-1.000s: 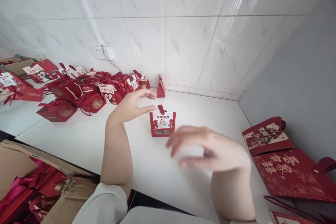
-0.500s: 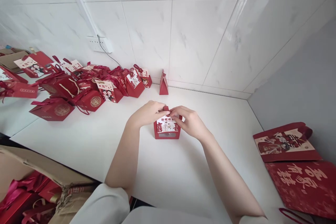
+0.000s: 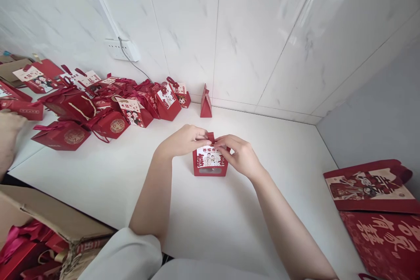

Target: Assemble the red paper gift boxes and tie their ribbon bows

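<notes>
A small red gift box (image 3: 210, 164) with a white printed front stands upright in the middle of the white table (image 3: 203, 223). My left hand (image 3: 183, 139) pinches its top edge from the left. My right hand (image 3: 236, 154) pinches the same top from the right. Fingers of both hands meet at the box's red handle tab and hide most of it.
Many red gift boxes and bags (image 3: 108, 105) are piled at the back left under a wall socket (image 3: 122, 49). One folded red box (image 3: 205, 103) stands by the wall. Flat red bags (image 3: 370, 186) lie at the right. An open carton (image 3: 42, 236) holds red boxes. Another person's hand (image 3: 8, 133) shows at the left edge.
Both my hands were open and apart from the box a second ago. They came together on its top and have stayed pinched there. Another person's hand has appeared at the left.
</notes>
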The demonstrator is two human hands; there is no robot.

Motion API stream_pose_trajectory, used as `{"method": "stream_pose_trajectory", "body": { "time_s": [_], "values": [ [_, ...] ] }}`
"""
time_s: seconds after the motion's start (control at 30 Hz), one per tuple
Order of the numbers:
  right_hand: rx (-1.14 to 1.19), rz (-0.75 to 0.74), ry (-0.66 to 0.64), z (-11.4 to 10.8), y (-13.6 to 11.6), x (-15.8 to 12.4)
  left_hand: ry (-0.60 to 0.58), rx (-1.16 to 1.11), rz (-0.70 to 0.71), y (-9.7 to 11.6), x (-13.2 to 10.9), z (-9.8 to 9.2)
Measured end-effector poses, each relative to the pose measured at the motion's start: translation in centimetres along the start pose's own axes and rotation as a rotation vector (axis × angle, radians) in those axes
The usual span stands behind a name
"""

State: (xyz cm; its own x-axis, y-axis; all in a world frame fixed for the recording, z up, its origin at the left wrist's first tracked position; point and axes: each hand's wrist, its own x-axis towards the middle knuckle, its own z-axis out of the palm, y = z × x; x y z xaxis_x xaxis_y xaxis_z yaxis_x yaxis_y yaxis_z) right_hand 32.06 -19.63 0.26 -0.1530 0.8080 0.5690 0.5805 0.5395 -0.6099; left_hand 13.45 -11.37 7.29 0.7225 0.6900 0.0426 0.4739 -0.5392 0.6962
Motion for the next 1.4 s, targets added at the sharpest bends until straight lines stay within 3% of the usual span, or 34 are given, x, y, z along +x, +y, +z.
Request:
{"method": "stream_pose_trajectory", "body": {
  "time_s": [0.1,0.43,0.63,1.03,1.4],
  "values": [
    [0.006,0.015,-0.018,-0.11,0.02,0.02,-0.085,-0.003,0.004,0.05,0.11,0.07],
    [-0.122,-0.008,-0.048,-0.26,0.05,-0.1,-0.138,-0.037,-0.023,0.05,0.09,-0.07],
    [-0.198,0.103,-0.021,0.1,0.02,-0.25,-0.158,-0.071,-0.062,-0.23,0.11,-0.07],
    [-0.113,0.096,-0.022,0.04,-0.21,-0.08,-0.143,0.081,-0.063,-0.28,0.12,-0.49],
    [-0.069,0.115,-0.087,-0.49,-0.2,-0.19,-0.222,0.114,-0.041,-0.01,-0.18,-0.55]
  ]
}}
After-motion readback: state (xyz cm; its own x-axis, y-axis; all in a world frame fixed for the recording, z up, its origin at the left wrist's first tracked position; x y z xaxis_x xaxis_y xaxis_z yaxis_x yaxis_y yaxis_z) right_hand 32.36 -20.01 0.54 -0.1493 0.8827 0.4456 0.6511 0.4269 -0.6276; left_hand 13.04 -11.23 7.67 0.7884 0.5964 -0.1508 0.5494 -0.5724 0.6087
